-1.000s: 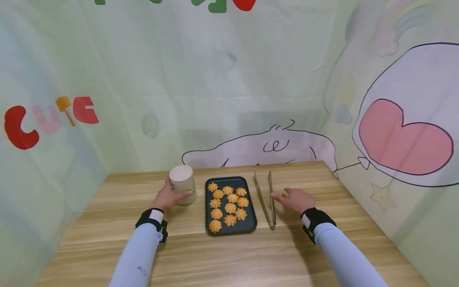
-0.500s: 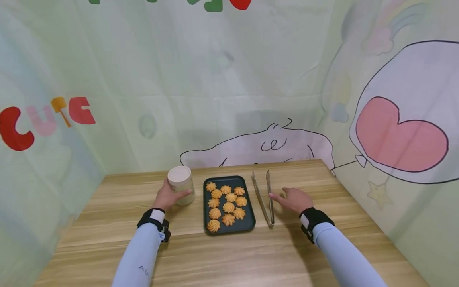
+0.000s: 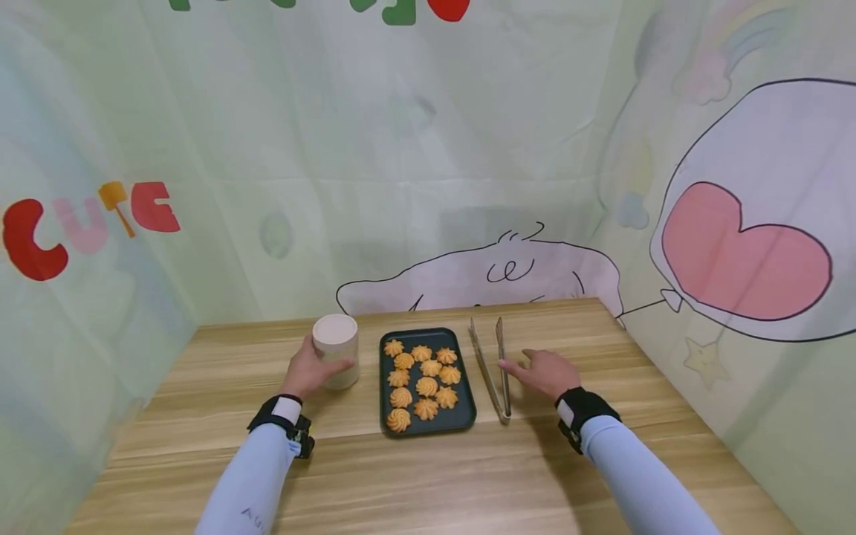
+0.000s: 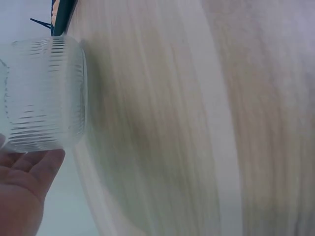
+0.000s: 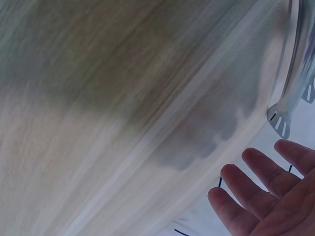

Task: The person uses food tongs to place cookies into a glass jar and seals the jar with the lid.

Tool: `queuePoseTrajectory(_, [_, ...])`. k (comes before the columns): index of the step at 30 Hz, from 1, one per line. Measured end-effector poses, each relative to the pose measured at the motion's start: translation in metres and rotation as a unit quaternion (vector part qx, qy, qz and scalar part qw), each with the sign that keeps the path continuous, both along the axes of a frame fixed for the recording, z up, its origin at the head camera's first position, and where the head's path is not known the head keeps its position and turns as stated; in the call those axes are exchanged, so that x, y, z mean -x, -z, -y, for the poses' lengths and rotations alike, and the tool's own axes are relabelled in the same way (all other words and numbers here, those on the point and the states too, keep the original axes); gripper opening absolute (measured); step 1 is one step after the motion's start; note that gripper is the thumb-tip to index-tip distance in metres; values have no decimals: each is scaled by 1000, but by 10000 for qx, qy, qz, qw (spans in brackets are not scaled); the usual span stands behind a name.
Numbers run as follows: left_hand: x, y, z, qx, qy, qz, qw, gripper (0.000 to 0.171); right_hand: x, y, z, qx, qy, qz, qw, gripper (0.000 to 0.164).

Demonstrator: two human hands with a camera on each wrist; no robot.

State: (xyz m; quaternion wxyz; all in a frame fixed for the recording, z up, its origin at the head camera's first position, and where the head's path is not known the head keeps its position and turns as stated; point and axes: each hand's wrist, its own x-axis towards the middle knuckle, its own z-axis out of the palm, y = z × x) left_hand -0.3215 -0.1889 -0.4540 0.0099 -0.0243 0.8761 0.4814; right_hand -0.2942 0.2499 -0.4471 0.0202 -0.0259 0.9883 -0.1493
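In the head view my left hand [image 3: 310, 369] grips a clear ribbed jar [image 3: 349, 349] with a whitish lid [image 3: 335, 330], thumb across its near side. The left wrist view shows the jar's ridged base [image 4: 44, 93] close over the table, with fingers [image 4: 47, 169] along its side. My right hand [image 3: 547, 373] hovers just right of the metal tongs [image 3: 487, 374], which lie spread apart on the table. Its thumb tip overlaps their right arm. In the right wrist view its fingers [image 5: 246, 189] are spread and hold nothing, near a slotted tong tip [image 5: 281, 120].
Between jar and tongs lies a dark tray [image 3: 463, 417] bearing several swirled piped cookies [image 3: 426, 386]. The wood-grain table [image 3: 414, 483] ends at the back against a printed cloth wall [image 3: 401, 186]. Another cloth wall [image 3: 735, 386] borders the right side.
The jar has come down slightly toward me and stands more upright in the left hand's grip. The right hand has barely moved; the head view has shifted slightly.
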Motion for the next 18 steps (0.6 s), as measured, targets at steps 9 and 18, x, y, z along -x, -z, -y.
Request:
queuePoseTrajectory(9, [-14,-11,3,60,143,-145,9998,107,-3,-2,2,163,89,-4,9998,91])
queuePoseTrajectory(18, [-34,-22,-2,1,298,-372,9989,105,-10,-11,14,480,-17,-279,9985,88])
